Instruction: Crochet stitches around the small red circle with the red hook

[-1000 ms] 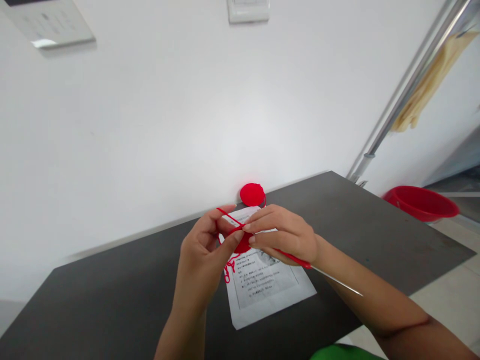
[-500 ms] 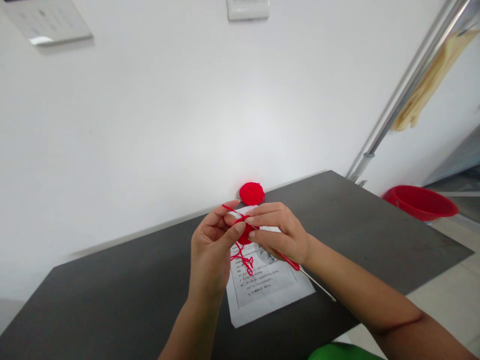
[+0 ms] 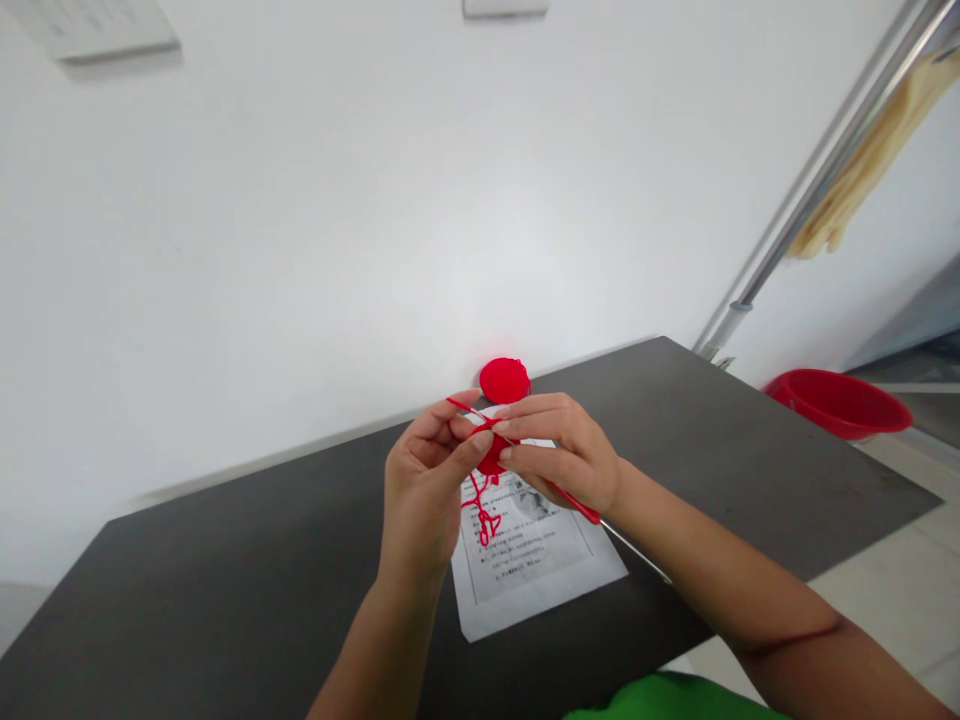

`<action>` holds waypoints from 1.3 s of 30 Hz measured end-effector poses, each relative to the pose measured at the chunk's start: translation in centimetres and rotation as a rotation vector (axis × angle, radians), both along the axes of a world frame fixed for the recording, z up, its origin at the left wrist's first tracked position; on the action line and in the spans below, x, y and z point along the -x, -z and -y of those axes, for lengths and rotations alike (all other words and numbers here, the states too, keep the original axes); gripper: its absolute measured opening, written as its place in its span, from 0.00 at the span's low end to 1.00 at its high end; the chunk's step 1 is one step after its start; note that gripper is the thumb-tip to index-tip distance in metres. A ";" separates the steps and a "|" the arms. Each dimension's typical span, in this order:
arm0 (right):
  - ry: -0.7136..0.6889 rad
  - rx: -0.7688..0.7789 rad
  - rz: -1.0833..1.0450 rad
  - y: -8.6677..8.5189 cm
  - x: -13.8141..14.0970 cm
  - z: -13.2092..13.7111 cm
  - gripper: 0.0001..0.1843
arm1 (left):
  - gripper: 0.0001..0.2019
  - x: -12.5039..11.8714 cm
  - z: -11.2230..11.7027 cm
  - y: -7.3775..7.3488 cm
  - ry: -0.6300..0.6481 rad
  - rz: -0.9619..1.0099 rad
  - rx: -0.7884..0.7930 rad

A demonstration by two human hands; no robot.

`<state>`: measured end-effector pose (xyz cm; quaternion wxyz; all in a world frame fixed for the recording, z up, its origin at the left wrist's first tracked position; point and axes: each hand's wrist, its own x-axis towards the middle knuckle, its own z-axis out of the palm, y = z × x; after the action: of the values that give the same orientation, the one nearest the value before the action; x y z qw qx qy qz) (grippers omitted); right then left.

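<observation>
My left hand [image 3: 427, 475] pinches a small red crochet piece [image 3: 493, 460] between thumb and fingers, with red yarn running over its raised index finger. In my right hand [image 3: 566, 450] is a crochet hook [image 3: 581, 505] with a red grip and a metal shaft that sticks out toward the lower right. The hook's front end meets the piece between both hands, though the fingers partly cover the stitches. A loose tangle of red yarn [image 3: 486, 525] dangles below the piece, above a printed sheet [image 3: 536, 600]. Behind the hands sits a red ball of yarn [image 3: 504, 381].
The dark table [image 3: 247, 580] stands against a white wall [image 3: 322, 200]. Beyond its right end is a red basin [image 3: 840, 405]. A metal pole [image 3: 825, 165] and hanging yellowish gloves [image 3: 862, 170] are at the upper right.
The view has tilted slightly. Both hands keep their hold close together, and the dangling yarn has swung a little to the left.
</observation>
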<state>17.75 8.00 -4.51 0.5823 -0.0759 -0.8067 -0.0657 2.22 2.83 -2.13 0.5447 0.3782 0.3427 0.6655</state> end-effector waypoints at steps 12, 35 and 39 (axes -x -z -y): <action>0.002 -0.038 0.011 0.1 -0.1 -0.1 0.04 | 0.16 -0.1 -0.1 -0.1 -0.020 -0.003 0.010; -0.001 0.199 -0.007 -0.7 0.6 1.7 0.06 | 0.13 2.5 -0.4 0.5 -0.219 -0.665 -0.208; -0.088 0.403 0.057 -1.8 -0.4 2.2 0.05 | 0.06 3.4 -0.9 0.1 -0.228 -0.775 -0.222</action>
<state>18.14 5.81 -2.70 0.5347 -0.1535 -0.8223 0.1203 -1.18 3.72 -2.22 0.2543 0.6168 0.4880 0.5628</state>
